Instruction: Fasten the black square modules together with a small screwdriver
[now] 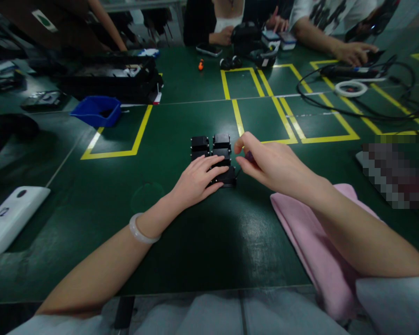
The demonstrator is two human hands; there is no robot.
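Several small black box-shaped parts (221, 140) with shiny metal bits along their sides stand in two columns on the green table. My left hand (199, 179) lies over the nearer ones, its fingers spread and resting on top, hiding part of them. Just to the right, my right hand (265, 160) is closed with thumb and fingers curled round a small dark tool (250, 157). Most of that tool is hidden in the fingers, and its kind is not clear. A thin dark line runs from below the fingers toward the nearest right-hand black part.
A pink cloth (310, 232) lies beneath my right forearm. At left are a white device (14, 218), a blue bin (99, 111) and a black tray (108, 77). Black cables (352, 109) lie at the right. Other people sit across the table, hands near devices.
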